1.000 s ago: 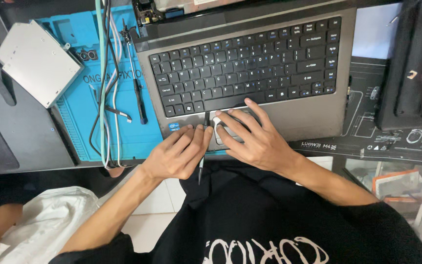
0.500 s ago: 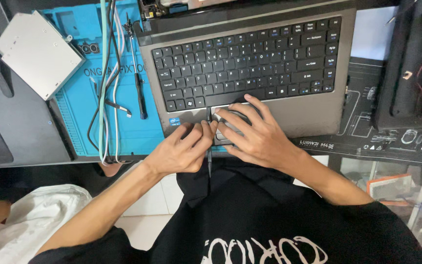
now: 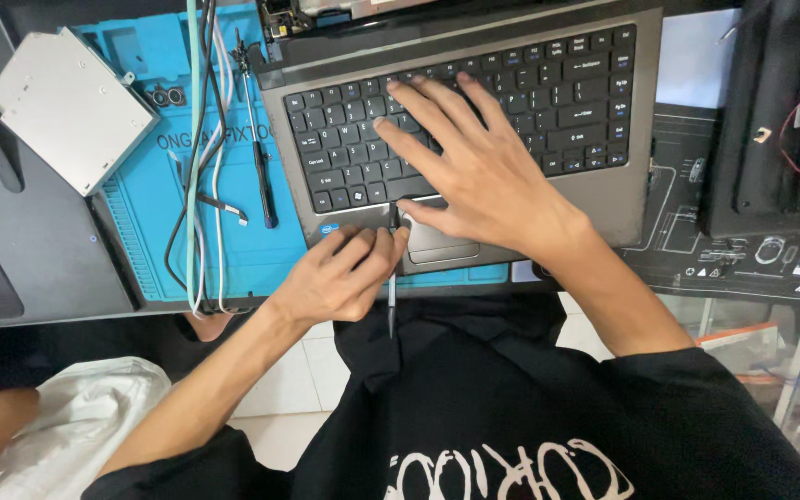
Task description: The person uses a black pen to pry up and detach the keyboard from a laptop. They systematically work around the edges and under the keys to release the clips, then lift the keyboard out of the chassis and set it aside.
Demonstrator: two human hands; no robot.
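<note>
Left hand (image 3: pixel 340 278) clamps a thin pry tool (image 3: pixel 391 296) at the laptop (image 3: pixel 622 199) touchpad's left edge; right hand (image 3: pixel 483 171) lies spread flat on the keyboard (image 3: pixel 344 157). Prying step; next calls for gentle leverage.

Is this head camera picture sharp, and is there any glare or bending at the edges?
Head view: the laptop keys and both hands, left hand and right hand, look sharp, with soft even light and faint shadows; a pale sheen lies on the silver drive; the laptop's edges splay outward, a wide-lens distortion.
</note>
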